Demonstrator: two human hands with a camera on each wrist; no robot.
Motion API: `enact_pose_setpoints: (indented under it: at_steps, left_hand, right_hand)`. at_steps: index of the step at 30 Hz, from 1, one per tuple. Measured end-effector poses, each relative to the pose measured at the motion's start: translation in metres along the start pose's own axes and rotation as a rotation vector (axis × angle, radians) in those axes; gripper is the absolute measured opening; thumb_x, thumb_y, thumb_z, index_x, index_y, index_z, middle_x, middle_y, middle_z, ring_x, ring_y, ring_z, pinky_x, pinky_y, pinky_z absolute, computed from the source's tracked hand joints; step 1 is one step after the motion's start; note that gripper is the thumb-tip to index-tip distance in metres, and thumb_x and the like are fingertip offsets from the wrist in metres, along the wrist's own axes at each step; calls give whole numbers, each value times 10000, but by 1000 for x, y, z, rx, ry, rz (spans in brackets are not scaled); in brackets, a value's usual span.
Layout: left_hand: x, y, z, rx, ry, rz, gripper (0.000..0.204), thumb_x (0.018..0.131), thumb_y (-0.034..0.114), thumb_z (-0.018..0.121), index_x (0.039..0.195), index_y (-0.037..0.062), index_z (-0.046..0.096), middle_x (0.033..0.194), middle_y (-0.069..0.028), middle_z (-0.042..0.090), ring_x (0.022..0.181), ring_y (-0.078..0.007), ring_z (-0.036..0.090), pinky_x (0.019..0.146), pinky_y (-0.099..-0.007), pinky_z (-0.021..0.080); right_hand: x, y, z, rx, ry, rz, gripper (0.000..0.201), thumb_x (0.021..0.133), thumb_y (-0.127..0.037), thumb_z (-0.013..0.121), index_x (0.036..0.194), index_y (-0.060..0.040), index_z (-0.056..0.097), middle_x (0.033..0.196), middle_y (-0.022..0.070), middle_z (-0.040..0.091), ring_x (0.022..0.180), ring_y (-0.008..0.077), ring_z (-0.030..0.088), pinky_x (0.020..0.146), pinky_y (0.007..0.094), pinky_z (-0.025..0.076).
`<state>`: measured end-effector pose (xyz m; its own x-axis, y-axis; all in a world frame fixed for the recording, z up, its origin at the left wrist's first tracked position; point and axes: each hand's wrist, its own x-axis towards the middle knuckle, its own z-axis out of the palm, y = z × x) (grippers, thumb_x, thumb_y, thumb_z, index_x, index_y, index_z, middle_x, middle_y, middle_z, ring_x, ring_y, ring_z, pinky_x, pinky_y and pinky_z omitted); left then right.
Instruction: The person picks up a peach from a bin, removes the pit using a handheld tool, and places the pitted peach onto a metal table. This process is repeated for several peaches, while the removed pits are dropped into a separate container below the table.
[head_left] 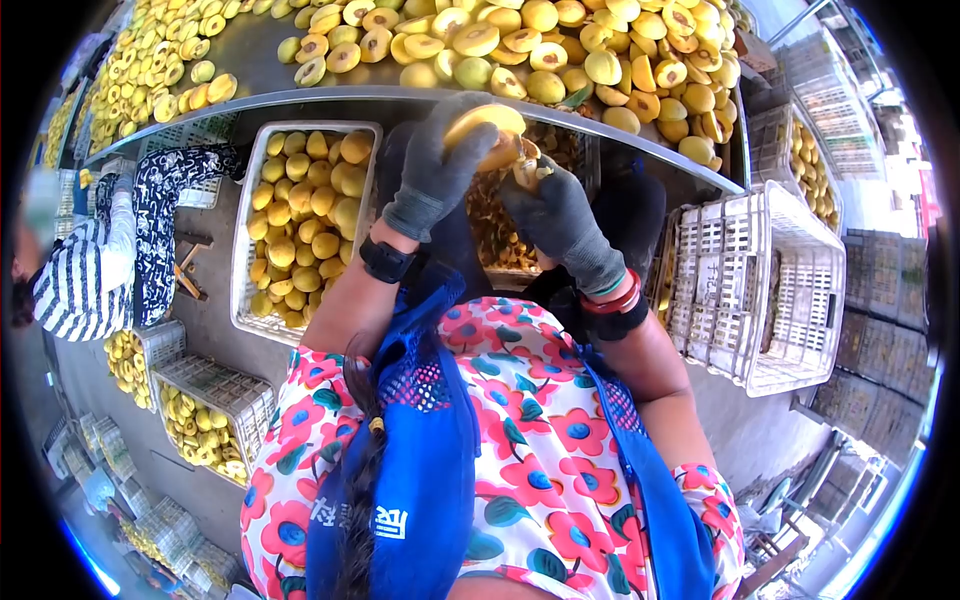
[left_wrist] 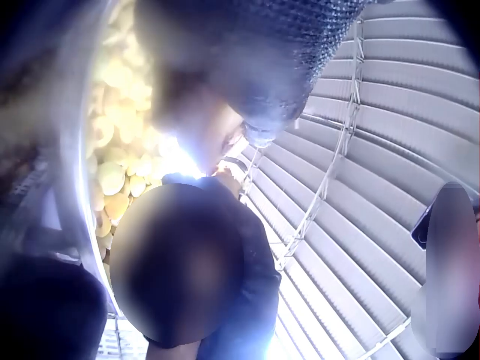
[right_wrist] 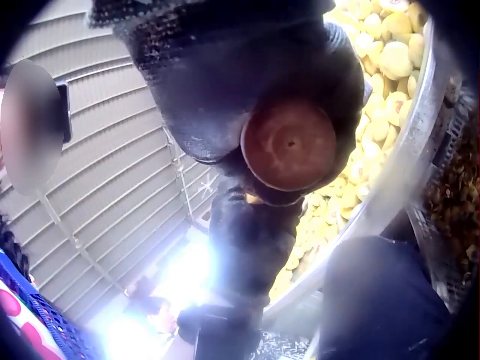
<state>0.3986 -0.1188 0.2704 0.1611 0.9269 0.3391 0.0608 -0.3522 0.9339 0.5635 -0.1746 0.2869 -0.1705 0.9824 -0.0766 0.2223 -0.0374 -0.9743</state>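
Note:
In the head view, my gloved left hand [head_left: 435, 170] grips a yellow peach [head_left: 490, 125], thumb over its near side. Close against the fruit's right side is my gloved right hand [head_left: 565, 220], with a small pale-yellow piece [head_left: 530, 172] at its fingertips. The right wrist view shows that glove [right_wrist: 217, 90] curled round a tool with a round, reddish-brown handle end [right_wrist: 290, 144]; its working end is hidden. Blurred in the left wrist view, the left glove [left_wrist: 262, 67] is over the pale fruit [left_wrist: 206, 124].
Halved peaches [head_left: 545, 55] cover the metal-edged table [head_left: 400, 92] ahead. A crate of whole peaches [head_left: 377, 150] stands left, empty-looking white crates [head_left: 715, 285] right. Below my hands lies a container of brownish scraps [head_left: 505, 240]. Another person in stripes [head_left: 85, 270] is at far left.

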Motion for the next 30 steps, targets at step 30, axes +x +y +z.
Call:
enact_pose_setpoints:
  at_steps: [30]
  left_hand:
    - [-8,-16,19,77,109,275,432,963,352,486,1155,-23,582,1114,-148,623,1013,-253,614,892,-343,488]
  right_hand:
    - [1,-5,16,306,-83,232,84,851,-69,541,856,5,581,635,32,550,467,121,517,431,249,408]
